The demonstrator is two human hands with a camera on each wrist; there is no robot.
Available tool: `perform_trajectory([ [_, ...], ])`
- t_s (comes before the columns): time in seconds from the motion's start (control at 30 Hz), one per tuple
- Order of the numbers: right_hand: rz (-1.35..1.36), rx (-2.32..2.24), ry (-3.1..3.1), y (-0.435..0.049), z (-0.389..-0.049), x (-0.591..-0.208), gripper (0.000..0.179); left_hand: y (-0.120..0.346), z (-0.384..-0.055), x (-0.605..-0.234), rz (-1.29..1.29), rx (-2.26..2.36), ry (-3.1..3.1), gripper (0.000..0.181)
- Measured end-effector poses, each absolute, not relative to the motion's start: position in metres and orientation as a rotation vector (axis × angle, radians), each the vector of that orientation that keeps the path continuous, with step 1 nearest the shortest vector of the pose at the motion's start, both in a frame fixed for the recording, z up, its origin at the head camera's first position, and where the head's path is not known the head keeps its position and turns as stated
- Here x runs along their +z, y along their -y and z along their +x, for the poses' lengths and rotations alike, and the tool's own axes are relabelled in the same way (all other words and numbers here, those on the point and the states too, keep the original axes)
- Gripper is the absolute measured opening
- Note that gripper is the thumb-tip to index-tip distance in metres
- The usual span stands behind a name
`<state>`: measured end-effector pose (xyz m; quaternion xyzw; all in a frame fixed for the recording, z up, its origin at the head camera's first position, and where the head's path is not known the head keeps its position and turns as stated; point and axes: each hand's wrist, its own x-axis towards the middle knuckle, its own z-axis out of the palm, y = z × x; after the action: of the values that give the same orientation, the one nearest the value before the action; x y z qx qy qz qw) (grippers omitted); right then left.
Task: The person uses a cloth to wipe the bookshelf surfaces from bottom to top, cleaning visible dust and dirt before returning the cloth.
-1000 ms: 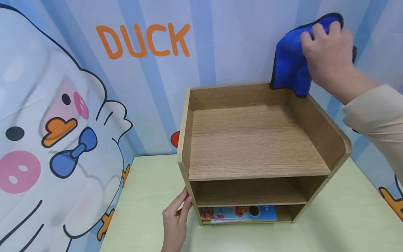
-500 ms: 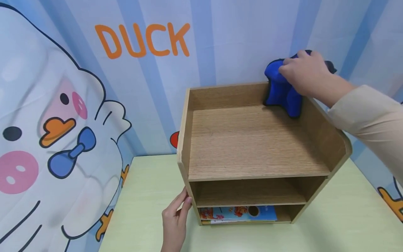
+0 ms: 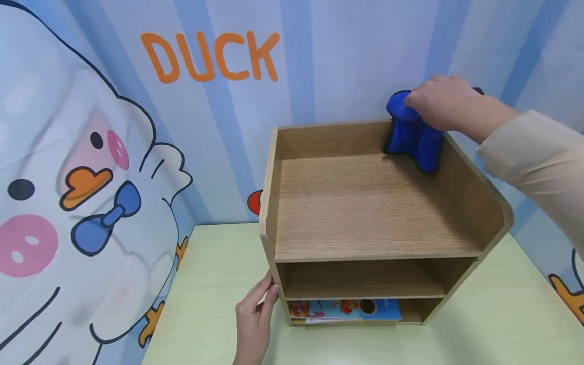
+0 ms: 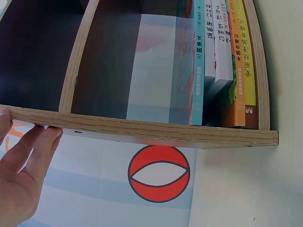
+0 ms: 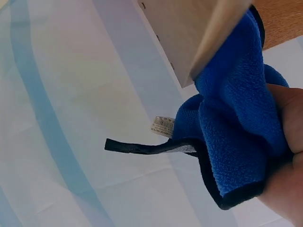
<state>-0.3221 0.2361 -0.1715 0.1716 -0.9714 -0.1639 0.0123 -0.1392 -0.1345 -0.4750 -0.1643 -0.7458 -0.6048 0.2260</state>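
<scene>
A blue fleecy cloth (image 3: 412, 137) with black edging is bunched in my right hand (image 3: 447, 101) at the back right corner of the wooden shelf (image 3: 365, 203). Part of it hangs inside the corner, down to the top board. The right wrist view shows the cloth (image 5: 236, 118) gripped at its folds beside the panel's edge, with a black strip and a small white label (image 5: 163, 126) dangling from it. My left hand (image 3: 255, 314) rests its fingers against the shelf's left side panel, low near the front; in the left wrist view the fingertips (image 4: 49, 135) touch its outer face.
Several books (image 4: 222, 61) fill part of the bottom compartment, a blue-covered book (image 3: 383, 308) lying on top. The middle compartment (image 3: 365, 279) is above it. A pale green table (image 3: 219, 248) carries the shelf, with a duck-printed curtain (image 3: 356, 61) close behind.
My right hand has lowered the cloth from above the back right corner into it, and has moved little over the last half second. My left hand stays at the side panel.
</scene>
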Motion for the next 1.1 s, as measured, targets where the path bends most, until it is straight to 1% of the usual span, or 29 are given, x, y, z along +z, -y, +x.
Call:
perform_trajectory([
  [0.27,0.54,-0.521,3.06,-0.229,-0.326,-0.167,0.03,0.133,-0.139,-0.477,-0.459,-1.677,2.056,0.037],
  [0.5,0.675,-0.441,2.99,-0.219,-0.325,-0.162,0.02,0.133,-0.139,-0.475,-0.449,-1.68,2.058,0.036],
  [0.67,0.728,-0.371,2.96,-0.199,-0.326,-0.161,0.017,0.133,-0.139,-0.476,-0.441,-1.671,2.061,0.036],
  [0.8,0.782,-0.348,2.916,-0.178,-0.328,-0.163,0.021,0.133,-0.139,-0.476,-0.44,-1.672,2.063,0.036],
  [0.87,0.792,-0.346,2.895,-0.169,-0.329,-0.165,0.021,0.132,-0.139,-0.476,-0.437,-1.678,2.064,0.036],
  [1.1,0.74,-0.236,2.878,-0.151,-0.328,-0.168,0.016,0.133,-0.139,-0.476,-0.422,-1.685,2.076,0.036],
])
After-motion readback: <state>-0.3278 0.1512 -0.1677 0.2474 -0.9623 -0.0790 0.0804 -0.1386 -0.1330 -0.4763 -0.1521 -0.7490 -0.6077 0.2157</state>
